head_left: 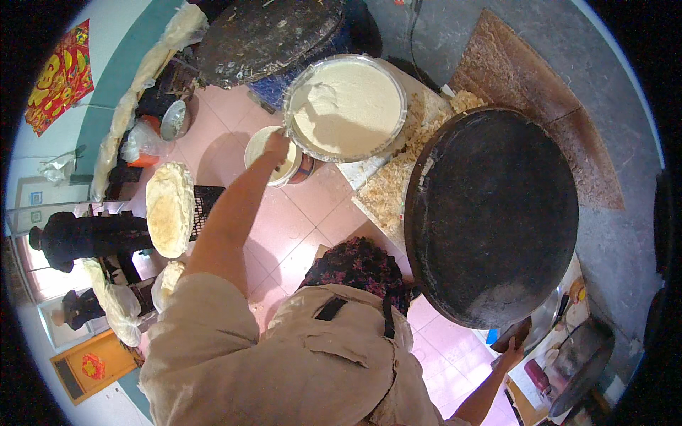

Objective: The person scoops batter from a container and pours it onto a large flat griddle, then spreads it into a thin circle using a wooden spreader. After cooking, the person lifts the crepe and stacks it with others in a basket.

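My left hand (278, 146) is closed over the mouth of a small white bucket (254, 146) that has pale batter inside. Whatever the fingers grip there is hidden or too small to make out. Beside it stands a large round tub of cream-coloured batter (348, 106), its rim smeared. At the lower right, my right hand (509, 356) holds a dark brown, flat, curved piece (517, 334), close to the near edge of a big round black griddle (494, 213). No food lies on the griddle's dark surface.
Crumbly flakes (387, 195) cover the ledge between tub and griddle. A stack of pale round flatbreads (169, 209) rests on a black crate at the left. A large dark round lid (270, 35) lies at the back. A metal bowl (175, 120) sits at far left, a red bottle (538, 376) at lower right.
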`<state>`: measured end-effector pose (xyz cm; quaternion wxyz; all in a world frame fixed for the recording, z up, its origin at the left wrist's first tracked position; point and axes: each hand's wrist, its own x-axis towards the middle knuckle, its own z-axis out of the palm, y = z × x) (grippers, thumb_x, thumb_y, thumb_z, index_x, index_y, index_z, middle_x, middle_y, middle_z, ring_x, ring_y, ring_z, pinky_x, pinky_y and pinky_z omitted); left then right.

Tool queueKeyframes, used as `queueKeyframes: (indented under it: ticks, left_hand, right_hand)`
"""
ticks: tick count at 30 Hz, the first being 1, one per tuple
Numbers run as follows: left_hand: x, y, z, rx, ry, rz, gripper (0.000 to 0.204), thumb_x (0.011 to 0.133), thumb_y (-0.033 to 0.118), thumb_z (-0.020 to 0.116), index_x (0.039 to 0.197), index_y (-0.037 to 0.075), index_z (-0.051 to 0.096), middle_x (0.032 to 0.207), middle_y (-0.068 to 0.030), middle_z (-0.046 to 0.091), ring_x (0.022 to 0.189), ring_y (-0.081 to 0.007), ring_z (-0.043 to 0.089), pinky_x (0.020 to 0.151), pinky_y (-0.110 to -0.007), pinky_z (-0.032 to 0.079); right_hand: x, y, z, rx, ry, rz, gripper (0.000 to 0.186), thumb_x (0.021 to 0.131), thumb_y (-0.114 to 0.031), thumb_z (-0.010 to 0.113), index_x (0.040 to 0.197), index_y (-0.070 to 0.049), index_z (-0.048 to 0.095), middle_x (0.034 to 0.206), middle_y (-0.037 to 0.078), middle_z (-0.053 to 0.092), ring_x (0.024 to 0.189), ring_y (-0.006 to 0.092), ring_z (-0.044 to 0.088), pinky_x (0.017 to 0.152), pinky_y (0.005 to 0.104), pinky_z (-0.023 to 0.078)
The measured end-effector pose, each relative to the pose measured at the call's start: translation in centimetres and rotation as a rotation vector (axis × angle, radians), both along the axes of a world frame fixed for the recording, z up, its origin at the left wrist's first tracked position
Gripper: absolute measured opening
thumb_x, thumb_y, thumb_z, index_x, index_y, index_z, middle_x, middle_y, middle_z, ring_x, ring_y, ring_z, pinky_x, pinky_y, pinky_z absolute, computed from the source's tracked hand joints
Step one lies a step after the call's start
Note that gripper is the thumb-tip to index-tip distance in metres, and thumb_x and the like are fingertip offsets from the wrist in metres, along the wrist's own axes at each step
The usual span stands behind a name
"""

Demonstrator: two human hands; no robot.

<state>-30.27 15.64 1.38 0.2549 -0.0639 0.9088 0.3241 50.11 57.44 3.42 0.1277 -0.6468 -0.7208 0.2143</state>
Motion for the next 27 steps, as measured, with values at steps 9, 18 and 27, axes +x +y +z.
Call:
queueKeyframes:
  ticks: [9,18,27]
  left_hand:
    - [3.9,5.7,-0.9,1.008,-0.800,0.630,0.025,0.096,0.015,0.045,0.074,0.011,0.034,0.057,0.0017,0.034,0.042,-0.0075,0.032,0.034,-0.021,0.029]
    - [5.4,1.6,0.3,1.565,-1.160,0.596,0.029,0.102,0.019,0.031,0.127,0.007,0.039,0.069,-0.0021,0.037,0.043,-0.0078,0.033,0.034,-0.019,0.031]
    - [7.9,2.8,1.9,1.901,-1.334,0.389,0.039,0.102,0.020,0.029,0.140,0.010,0.030,0.071,-0.0010,0.036,0.044,-0.0063,0.034,0.032,-0.017,0.035]
  right_hand:
    - [-2.0,-1.2,3.2,-0.035,-0.115,-0.033,0.050,0.079,-0.033,0.066,0.110,0.006,0.060,0.102,0.026,0.064,0.088,0.0371,0.062,0.077,0.0410,0.050]
    - [-3.4,-0.5,5.1,0.108,-0.146,-0.033,0.048,0.079,-0.030,0.068,0.109,0.006,0.062,0.099,0.023,0.066,0.086,0.0358,0.064,0.079,0.0414,0.050]
    - [-2.7,1.7,5.8,0.093,-0.157,0.025,0.045,0.080,-0.029,0.071,0.107,0.005,0.062,0.102,0.019,0.066,0.088,0.0297,0.063,0.079,0.0394,0.049]
